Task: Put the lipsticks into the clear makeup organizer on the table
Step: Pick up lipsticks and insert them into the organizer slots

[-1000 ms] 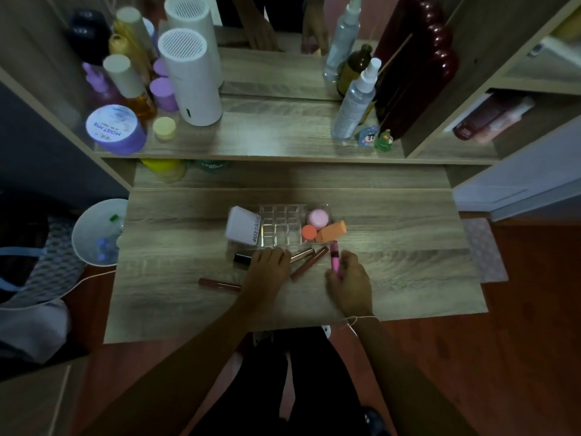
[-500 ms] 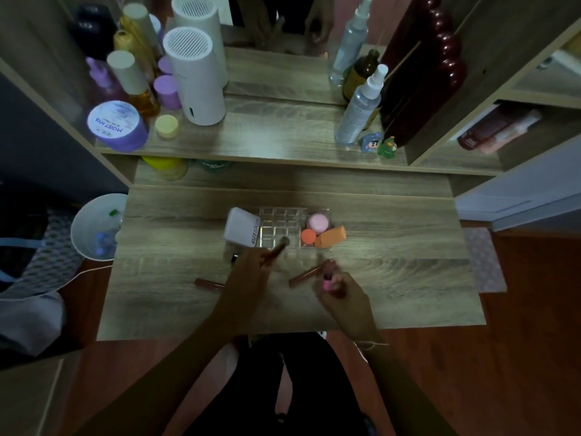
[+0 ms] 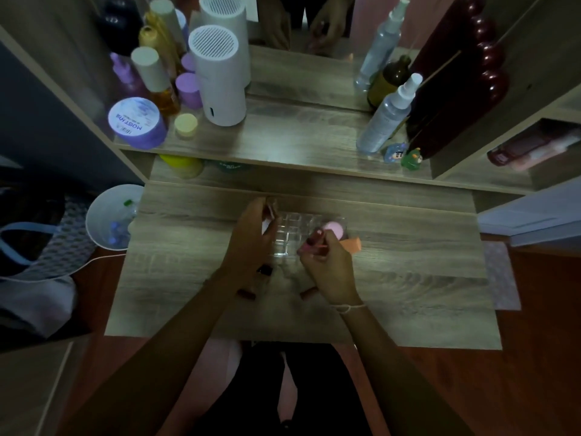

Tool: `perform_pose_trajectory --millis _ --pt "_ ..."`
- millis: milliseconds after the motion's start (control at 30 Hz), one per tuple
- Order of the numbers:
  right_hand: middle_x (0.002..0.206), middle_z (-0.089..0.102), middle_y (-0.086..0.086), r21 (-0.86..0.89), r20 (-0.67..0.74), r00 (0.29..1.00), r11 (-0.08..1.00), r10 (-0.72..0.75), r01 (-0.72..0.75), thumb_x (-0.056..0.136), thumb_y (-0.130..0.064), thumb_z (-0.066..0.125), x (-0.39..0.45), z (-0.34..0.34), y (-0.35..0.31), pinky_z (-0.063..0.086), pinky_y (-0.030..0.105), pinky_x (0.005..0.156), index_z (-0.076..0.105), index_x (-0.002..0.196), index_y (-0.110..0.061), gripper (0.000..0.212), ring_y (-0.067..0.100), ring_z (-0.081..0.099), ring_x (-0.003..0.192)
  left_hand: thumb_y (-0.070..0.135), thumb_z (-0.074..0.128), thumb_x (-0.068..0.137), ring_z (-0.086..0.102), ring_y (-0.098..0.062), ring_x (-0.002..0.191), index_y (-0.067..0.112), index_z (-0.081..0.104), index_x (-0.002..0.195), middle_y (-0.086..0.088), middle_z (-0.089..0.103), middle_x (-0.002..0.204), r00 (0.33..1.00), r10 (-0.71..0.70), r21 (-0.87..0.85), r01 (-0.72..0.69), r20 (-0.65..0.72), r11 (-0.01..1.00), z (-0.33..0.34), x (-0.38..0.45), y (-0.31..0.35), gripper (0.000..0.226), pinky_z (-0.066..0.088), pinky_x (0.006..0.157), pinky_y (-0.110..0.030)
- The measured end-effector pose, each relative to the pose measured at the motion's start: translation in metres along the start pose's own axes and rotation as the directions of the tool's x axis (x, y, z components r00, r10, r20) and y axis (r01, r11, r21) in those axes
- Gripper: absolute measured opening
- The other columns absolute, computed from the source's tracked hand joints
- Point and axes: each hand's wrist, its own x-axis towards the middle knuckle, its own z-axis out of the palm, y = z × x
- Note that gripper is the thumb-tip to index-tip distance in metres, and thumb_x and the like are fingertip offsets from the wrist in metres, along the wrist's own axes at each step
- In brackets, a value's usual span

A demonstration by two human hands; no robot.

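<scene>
The clear makeup organizer (image 3: 289, 232), a grid of small cells, sits mid-table. My left hand (image 3: 251, 243) is over its left edge, closed on a thin lipstick (image 3: 271, 209) whose tip shows above the fingers. My right hand (image 3: 327, 265) is at the organizer's front right corner, gripping a pink lipstick (image 3: 311, 243). More lipsticks lie on the table near my wrists: a dark one (image 3: 265, 270), a brown one (image 3: 246, 294) and one (image 3: 308, 292) partly under my right wrist.
A pink round jar (image 3: 335, 229) and an orange sponge (image 3: 350, 245) sit right of the organizer. A shelf (image 3: 283, 146) behind holds a white cylinder (image 3: 220, 77), spray bottles (image 3: 385, 118), jars and a purple tub (image 3: 136, 122). A white bin (image 3: 110, 217) stands left of the table.
Both hands rose from the table and moved forward to the organizer, each carrying a lipstick. The left hand now covers the white box at the organizer's left.
</scene>
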Motion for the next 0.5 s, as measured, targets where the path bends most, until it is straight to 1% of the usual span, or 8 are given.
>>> perform_pose_trajectory --millis 67,100,167,233,267,367,433,500 --pt "0.083 0.062 -0.01 -0.03 -0.04 0.997 0.998 -0.062 0.061 0.08 -0.01 0.071 0.014 0.005 -0.009 0.049 0.017 0.071 0.058 0.097 -0.015 0.022 0.003 0.06 0.076 0.018 0.055 0.094 0.056 -0.015 0.063 0.012 0.053 0.095 -0.001 0.057 0.074 0.999 0.03 0.012 -0.03 0.03 0.999 -0.001 0.008 0.002 0.006 0.053 0.066 -0.036" --pt "0.084 0.062 -0.009 -0.037 -0.068 0.995 0.997 -0.075 0.072 0.08 -0.011 0.072 0.021 0.007 -0.011 0.048 0.016 0.071 0.06 0.102 -0.013 0.025 0.002 0.059 0.076 0.016 0.056 0.094 0.054 -0.01 0.059 0.011 0.054 0.095 0.004 0.054 0.069 0.998 0.058 0.019 -0.059 0.039 0.998 0.0 0.011 0.002 0.006 0.052 0.065 -0.033" --pt "0.091 0.068 -0.003 -0.029 -0.093 0.994 0.998 -0.063 0.06 0.081 -0.015 0.071 0.034 0.01 -0.014 0.052 0.021 0.075 0.06 0.112 -0.014 0.032 0.007 0.063 0.081 0.015 0.059 0.092 0.05 -0.001 0.054 0.009 0.055 0.096 0.013 0.049 0.064 0.994 0.101 0.051 -0.104 0.049 0.993 0.001 0.016 0.002 0.007 0.046 0.063 -0.019" --pt "0.088 0.067 -0.012 -0.032 -0.109 0.992 0.998 -0.062 0.059 0.081 -0.019 0.07 0.043 0.013 -0.015 0.055 0.029 0.08 0.058 0.11 -0.023 0.031 0.006 0.065 0.082 0.015 0.062 0.091 0.051 0.002 0.058 0.009 0.057 0.098 0.01 0.055 0.074 0.99 0.12 0.092 -0.126 0.068 0.988 0.002 0.019 0.002 0.01 0.041 0.064 -0.012" --pt "0.083 0.065 -0.015 -0.051 -0.116 0.991 0.997 -0.071 0.065 0.081 -0.021 0.07 0.046 0.014 -0.015 0.055 0.032 0.08 0.057 0.107 -0.027 0.029 0.005 0.064 0.08 0.015 0.062 0.09 0.053 0.0 0.063 0.01 0.058 0.099 0.005 0.059 0.081 0.989 0.122 0.113 -0.132 0.087 0.985 0.003 0.02 0.001 0.011 0.043 0.068 -0.017" --pt "0.08 0.067 -0.013 -0.121 -0.113 0.989 0.989 -0.094 0.08 0.081 -0.027 0.071 0.052 0.018 -0.012 0.055 0.04 0.08 0.054 0.097 -0.033 0.024 0.007 0.066 0.077 0.013 0.06 0.091 0.059 -0.022 0.083 0.008 0.059 0.1 -0.009 0.065 0.092 0.988 0.092 0.217 -0.119 0.127 0.969 0.005 0.022 -0.005 0.011 0.047 0.076 -0.038" --pt "0.087 0.07 -0.008 -0.162 -0.092 0.989 0.982 -0.116 0.1 0.08 -0.025 0.071 0.055 0.02 -0.01 0.054 0.042 0.081 0.055 0.098 -0.031 0.025 0.01 0.067 0.08 0.01 0.058 0.09 0.057 -0.029 0.092 0.007 0.059 0.103 -0.013 0.065 0.097 0.988 0.058 0.289 -0.098 0.145 0.952 0.007 0.021 -0.008 0.014 0.044 0.081 -0.042" --pt "0.092 0.068 -0.005 -0.235 -0.086 0.981 0.96 -0.176 0.151 0.079 -0.021 0.07 0.059 0.022 -0.009 0.052 0.039 0.075 0.057 0.097 -0.026 0.023 0.013 0.065 0.08 0.011 0.058 0.089 0.054 -0.03 0.099 0.008 0.059 0.106 -0.011 0.065 0.103 0.989 0.052 0.343 -0.097 0.138 0.934 0.009 0.021 -0.009 0.018 0.039 0.084 -0.041"
